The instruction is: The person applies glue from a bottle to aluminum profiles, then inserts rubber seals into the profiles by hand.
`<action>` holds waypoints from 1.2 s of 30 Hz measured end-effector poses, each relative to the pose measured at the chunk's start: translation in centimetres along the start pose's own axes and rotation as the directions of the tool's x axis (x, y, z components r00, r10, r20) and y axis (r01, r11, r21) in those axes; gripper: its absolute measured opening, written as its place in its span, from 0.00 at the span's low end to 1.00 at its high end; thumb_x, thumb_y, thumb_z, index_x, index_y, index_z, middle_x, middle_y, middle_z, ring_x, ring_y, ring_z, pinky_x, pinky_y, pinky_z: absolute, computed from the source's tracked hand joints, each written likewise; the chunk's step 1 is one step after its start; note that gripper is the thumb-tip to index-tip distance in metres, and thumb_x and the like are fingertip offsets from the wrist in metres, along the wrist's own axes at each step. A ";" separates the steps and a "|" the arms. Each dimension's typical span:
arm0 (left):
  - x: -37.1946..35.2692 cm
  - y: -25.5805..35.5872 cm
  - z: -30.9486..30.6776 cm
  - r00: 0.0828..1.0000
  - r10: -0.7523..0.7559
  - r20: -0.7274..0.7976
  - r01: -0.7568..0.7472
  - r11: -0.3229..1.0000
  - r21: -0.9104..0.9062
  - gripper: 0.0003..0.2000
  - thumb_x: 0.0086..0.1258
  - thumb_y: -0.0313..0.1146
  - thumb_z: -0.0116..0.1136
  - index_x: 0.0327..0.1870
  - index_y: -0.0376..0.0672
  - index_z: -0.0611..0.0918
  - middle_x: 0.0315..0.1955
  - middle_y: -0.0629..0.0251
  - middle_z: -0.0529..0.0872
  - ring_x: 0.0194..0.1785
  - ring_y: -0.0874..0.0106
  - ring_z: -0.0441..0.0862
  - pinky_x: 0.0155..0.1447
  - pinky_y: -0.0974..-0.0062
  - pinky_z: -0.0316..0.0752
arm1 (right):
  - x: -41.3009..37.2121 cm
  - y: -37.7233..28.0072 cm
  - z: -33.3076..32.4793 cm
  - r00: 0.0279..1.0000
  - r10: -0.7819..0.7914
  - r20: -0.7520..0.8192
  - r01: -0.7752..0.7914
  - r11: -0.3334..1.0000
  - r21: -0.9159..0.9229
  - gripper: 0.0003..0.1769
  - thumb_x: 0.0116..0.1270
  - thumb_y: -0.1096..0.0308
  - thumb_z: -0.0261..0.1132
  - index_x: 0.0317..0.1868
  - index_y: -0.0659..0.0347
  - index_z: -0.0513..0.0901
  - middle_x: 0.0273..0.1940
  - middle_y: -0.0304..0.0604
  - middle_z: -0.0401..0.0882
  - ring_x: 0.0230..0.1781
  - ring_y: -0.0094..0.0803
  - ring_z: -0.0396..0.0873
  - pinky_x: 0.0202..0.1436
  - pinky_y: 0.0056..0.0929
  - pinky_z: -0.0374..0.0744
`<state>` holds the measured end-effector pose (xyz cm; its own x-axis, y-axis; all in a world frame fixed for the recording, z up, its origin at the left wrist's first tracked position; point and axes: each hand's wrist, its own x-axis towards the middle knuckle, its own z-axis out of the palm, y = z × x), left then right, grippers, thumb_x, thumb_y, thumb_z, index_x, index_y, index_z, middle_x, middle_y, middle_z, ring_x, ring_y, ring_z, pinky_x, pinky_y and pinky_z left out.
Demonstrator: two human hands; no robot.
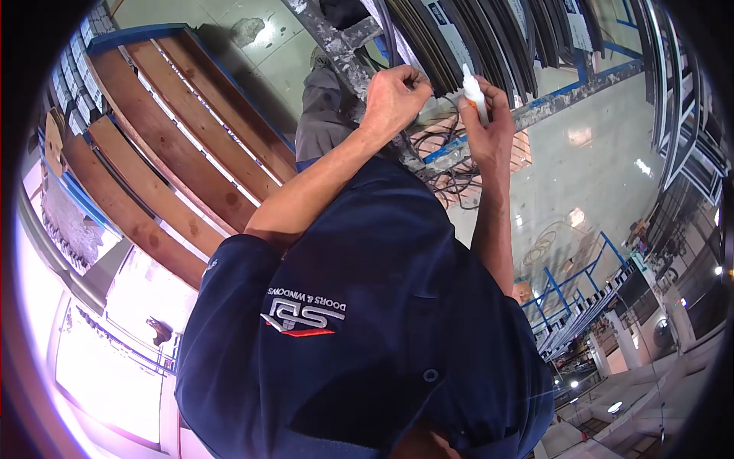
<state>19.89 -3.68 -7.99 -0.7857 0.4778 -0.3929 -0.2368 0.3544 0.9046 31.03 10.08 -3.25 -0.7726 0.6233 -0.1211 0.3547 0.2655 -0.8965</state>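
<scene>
My right hand (489, 122) is wrapped round a small white squeeze bottle (474, 98) with a pointed nozzle and an orange mark on its label. The nozzle points up and away from me. Level with it on the left, my left hand (394, 99) has its fingers curled and thumb and fingertips pressed together. Whatever lies in that pinch is too small to make out. Thin dark strips or cords (451, 99) run just beside the left fingertips. Beyond both hands lie several long dark profiles (489, 46) with white labels, their near ends close to the bottle.
A paint-spattered metal frame (550, 107) runs under the profiles. Loose black cords (459, 180) hang below it between my arms. To my left stands a rack with brown boards (183, 138) and a blue edge. More framed profiles (692, 130) are at the right.
</scene>
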 end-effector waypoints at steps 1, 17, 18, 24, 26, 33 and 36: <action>0.1 0.0 0.0 1.000 -0.008 0.004 0.008 1.000 0.003 0.11 0.67 0.33 0.67 0.39 0.31 0.89 0.22 0.67 0.85 0.27 0.83 0.76 0.33 0.76 0.74 | 0.3 -0.5 0.0 0.998 0.060 0.019 -0.060 0.998 -0.004 0.19 0.71 0.71 0.72 0.59 0.68 0.79 0.49 0.47 0.86 0.47 0.27 0.82 0.52 0.27 0.81; 1.0 -2.4 -0.6 0.992 0.082 0.097 -0.064 0.983 -0.170 0.09 0.69 0.29 0.68 0.40 0.30 0.87 0.30 0.58 0.90 0.36 0.74 0.85 0.44 0.72 0.79 | 2.0 1.1 -1.2 0.982 0.147 0.122 -0.169 0.966 0.197 0.19 0.74 0.66 0.70 0.58 0.70 0.79 0.54 0.43 0.87 0.44 0.18 0.77 0.49 0.21 0.77; 1.2 -2.5 -0.7 0.986 0.107 0.128 -0.086 0.983 -0.161 0.09 0.70 0.29 0.68 0.40 0.30 0.87 0.31 0.58 0.90 0.37 0.74 0.85 0.45 0.71 0.79 | 2.0 1.3 -1.1 0.983 0.140 0.117 -0.163 0.962 0.218 0.20 0.74 0.65 0.70 0.58 0.70 0.79 0.55 0.43 0.87 0.44 0.18 0.77 0.49 0.21 0.77; 1.4 -2.5 -1.1 0.968 0.201 0.152 -0.184 0.976 -0.117 0.09 0.70 0.31 0.71 0.41 0.32 0.87 0.35 0.57 0.90 0.40 0.68 0.87 0.49 0.69 0.80 | 2.0 1.0 -1.3 0.974 0.172 0.147 -0.202 0.954 0.222 0.20 0.75 0.65 0.70 0.59 0.70 0.78 0.56 0.44 0.87 0.47 0.19 0.78 0.53 0.21 0.77; 1.5 -2.9 -1.0 0.963 0.228 0.147 -0.213 0.971 -0.108 0.08 0.71 0.30 0.70 0.41 0.33 0.87 0.34 0.62 0.89 0.40 0.75 0.84 0.47 0.73 0.79 | 2.0 1.1 -1.3 0.976 0.165 0.144 -0.194 0.956 0.219 0.20 0.74 0.65 0.70 0.59 0.70 0.78 0.56 0.44 0.87 0.47 0.19 0.78 0.53 0.21 0.77; 1.6 -2.8 -1.1 0.946 0.284 0.153 -0.270 0.957 -0.109 0.08 0.70 0.29 0.71 0.41 0.33 0.87 0.33 0.65 0.87 0.40 0.78 0.82 0.46 0.75 0.77 | 1.9 1.2 -1.4 0.975 0.162 0.152 -0.191 0.960 0.203 0.21 0.74 0.65 0.70 0.59 0.70 0.78 0.55 0.44 0.87 0.47 0.20 0.78 0.53 0.22 0.77; 1.5 -2.9 -1.0 0.949 0.279 0.147 -0.263 0.957 -0.121 0.08 0.70 0.29 0.71 0.40 0.33 0.87 0.33 0.65 0.87 0.39 0.77 0.82 0.45 0.75 0.77 | 1.9 1.5 -1.4 0.980 0.129 0.148 -0.156 0.970 0.186 0.21 0.74 0.65 0.70 0.59 0.70 0.78 0.56 0.44 0.86 0.46 0.20 0.78 0.52 0.22 0.77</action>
<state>18.76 -4.79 -11.01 -0.7275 0.6707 -0.1447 -0.0892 0.1167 0.9892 30.83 12.66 -4.22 -0.7895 0.5365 -0.2980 0.3666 0.0230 -0.9301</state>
